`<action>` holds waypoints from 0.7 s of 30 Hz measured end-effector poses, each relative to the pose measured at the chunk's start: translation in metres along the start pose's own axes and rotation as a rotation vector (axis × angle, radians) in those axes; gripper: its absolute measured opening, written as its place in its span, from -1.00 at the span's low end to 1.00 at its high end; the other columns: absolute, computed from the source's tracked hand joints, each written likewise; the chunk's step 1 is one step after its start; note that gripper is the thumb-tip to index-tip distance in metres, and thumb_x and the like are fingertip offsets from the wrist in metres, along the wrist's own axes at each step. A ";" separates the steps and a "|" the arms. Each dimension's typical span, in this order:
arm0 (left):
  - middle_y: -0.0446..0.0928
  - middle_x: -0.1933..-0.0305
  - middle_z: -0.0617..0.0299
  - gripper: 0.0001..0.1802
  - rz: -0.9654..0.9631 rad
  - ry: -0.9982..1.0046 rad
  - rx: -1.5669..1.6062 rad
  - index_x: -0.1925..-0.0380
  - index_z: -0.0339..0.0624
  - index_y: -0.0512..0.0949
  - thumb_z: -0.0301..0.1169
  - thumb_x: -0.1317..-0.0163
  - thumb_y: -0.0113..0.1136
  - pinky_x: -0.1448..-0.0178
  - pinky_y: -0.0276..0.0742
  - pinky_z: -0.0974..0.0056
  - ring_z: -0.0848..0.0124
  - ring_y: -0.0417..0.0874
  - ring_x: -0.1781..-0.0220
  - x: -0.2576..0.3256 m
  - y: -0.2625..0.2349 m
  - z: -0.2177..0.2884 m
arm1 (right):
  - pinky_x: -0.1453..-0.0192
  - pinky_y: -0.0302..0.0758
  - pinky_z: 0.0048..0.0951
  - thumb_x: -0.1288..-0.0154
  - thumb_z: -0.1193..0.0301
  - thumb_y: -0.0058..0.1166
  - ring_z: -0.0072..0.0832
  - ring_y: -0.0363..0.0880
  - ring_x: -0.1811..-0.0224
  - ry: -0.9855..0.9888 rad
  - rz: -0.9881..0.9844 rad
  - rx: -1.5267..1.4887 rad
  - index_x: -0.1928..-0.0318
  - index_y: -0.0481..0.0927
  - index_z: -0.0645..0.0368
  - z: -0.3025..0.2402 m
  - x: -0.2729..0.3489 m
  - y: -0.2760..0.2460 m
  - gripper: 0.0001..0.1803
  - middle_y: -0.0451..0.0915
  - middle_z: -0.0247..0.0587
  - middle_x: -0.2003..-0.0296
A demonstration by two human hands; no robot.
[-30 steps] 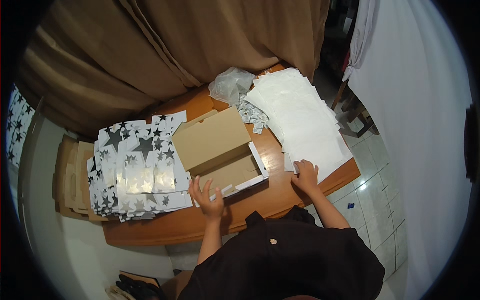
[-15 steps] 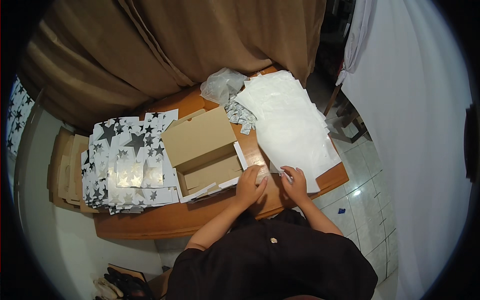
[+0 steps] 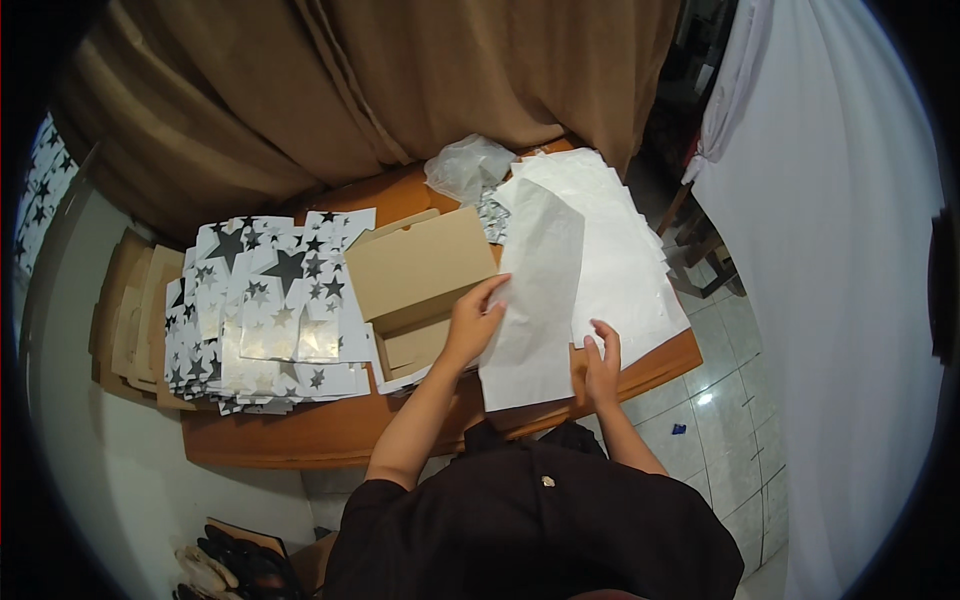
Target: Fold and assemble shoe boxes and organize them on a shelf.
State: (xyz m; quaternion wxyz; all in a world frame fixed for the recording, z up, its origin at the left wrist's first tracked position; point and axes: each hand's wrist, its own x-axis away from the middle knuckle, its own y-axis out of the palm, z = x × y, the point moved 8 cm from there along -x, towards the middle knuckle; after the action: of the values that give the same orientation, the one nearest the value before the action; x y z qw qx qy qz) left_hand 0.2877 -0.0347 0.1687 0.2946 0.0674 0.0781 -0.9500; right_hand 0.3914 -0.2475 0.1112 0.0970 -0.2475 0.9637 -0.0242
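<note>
A thin white sheet of paper (image 3: 535, 300) stands out from the stack, slightly bent, its lower end over the table's front edge. My left hand (image 3: 474, 322) grips its left edge, with the fingertips at the paper's side. Close to the sheet's lower right edge is my right hand (image 3: 602, 368), its thumb and fingers apart. Under and behind the sheet lies the stack of white paper (image 3: 630, 270). To the left of my left hand stands an open brown cardboard box (image 3: 425, 262) with its lid raised; my left forearm covers part of its front.
Flat star-printed white cardboard pieces (image 3: 260, 320) lie piled at the left, beside brown cardboard (image 3: 140, 310). A clear plastic bag (image 3: 468, 170) and small silvery packets (image 3: 493, 215) sit behind the box. A brown curtain (image 3: 400, 80) hangs at the back, a white one (image 3: 820, 250) at the right.
A sheet of paper has come off the stack and shifted left toward the box. My left hand moved up and left to its edge; my right hand moved slightly right, fingers now apart.
</note>
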 end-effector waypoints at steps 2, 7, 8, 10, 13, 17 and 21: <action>0.47 -0.12 0.05 -0.52 0.082 0.074 0.010 -0.12 -0.28 0.41 -0.66 -0.13 0.04 -0.19 0.35 0.36 0.39 0.48 -0.14 0.019 -0.036 -0.010 | -0.12 0.31 -0.40 -0.29 0.30 0.00 -0.36 0.44 0.03 0.151 0.083 0.057 -0.20 0.24 0.26 0.039 -0.007 0.007 -0.47 0.46 -0.05 0.05; 0.36 -0.21 0.03 -0.52 0.531 -0.053 0.027 -0.13 -0.43 0.34 -0.66 -0.14 0.06 -0.36 0.15 0.31 0.35 0.33 -0.28 0.074 -0.130 -0.060 | 0.25 0.44 -0.52 -0.18 0.29 0.18 -0.54 0.44 0.33 0.420 -0.321 -0.034 -0.18 0.26 0.21 0.075 0.011 0.082 -0.39 0.47 -0.23 0.27; 0.38 -0.19 0.02 -0.52 0.573 -0.106 -0.053 -0.11 -0.40 0.36 -0.66 -0.13 0.06 -0.35 0.17 0.30 0.31 0.35 -0.27 0.082 -0.139 -0.066 | 0.28 0.43 -0.54 -0.14 0.32 0.21 -0.56 0.44 0.34 0.361 -0.292 0.018 -0.17 0.26 0.20 0.070 0.013 0.089 -0.38 0.46 -0.25 0.32; 0.38 -0.19 0.00 -0.52 0.579 -0.112 -0.233 -0.11 -0.35 0.38 -0.66 -0.12 0.07 -0.35 0.16 0.29 0.26 0.34 -0.28 0.093 -0.152 -0.070 | 0.37 0.41 -0.58 -0.08 0.41 0.24 -0.62 0.44 0.40 0.284 -0.280 0.069 -0.13 0.28 0.18 0.082 0.015 0.099 -0.40 0.45 -0.29 0.42; 0.32 -0.21 -0.05 -0.53 0.612 -0.020 -0.696 -0.10 -0.16 0.44 -0.54 -0.11 0.11 -0.34 0.17 0.09 0.03 0.29 -0.28 0.099 -0.147 -0.033 | 0.39 0.41 -0.57 -0.07 0.45 0.22 -0.60 0.45 0.47 0.269 -0.335 -0.041 -0.09 0.32 0.19 0.071 0.020 0.109 -0.44 0.45 -0.34 0.49; 0.28 -0.26 0.00 -0.58 0.246 0.207 -1.046 -0.08 0.02 0.47 -0.31 -0.18 0.09 -0.37 0.00 -0.13 0.10 0.18 -0.36 0.076 -0.124 -0.004 | 0.41 0.40 -0.52 -0.06 0.46 0.20 -0.57 0.44 0.54 0.257 -0.315 -0.038 -0.08 0.32 0.17 0.052 0.023 0.110 -0.46 0.45 -0.35 0.55; 0.29 -0.30 0.18 -0.55 -0.353 0.207 -1.110 -0.17 0.07 0.38 -0.13 -0.30 -0.10 -0.34 0.06 -0.10 0.20 0.17 -0.39 0.072 -0.093 -0.049 | 0.41 0.41 -0.39 -0.09 0.37 0.17 -0.38 0.47 0.55 0.028 -0.439 0.403 0.01 0.42 0.16 -0.012 0.019 0.124 -0.57 0.49 -0.21 0.54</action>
State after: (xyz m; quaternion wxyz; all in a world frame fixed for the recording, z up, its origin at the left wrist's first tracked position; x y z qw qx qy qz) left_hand 0.1797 0.0111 0.1187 0.1141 -0.0184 0.6018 -0.7902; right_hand 0.3137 -0.1477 0.1079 0.1234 -0.4255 0.8641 -0.2386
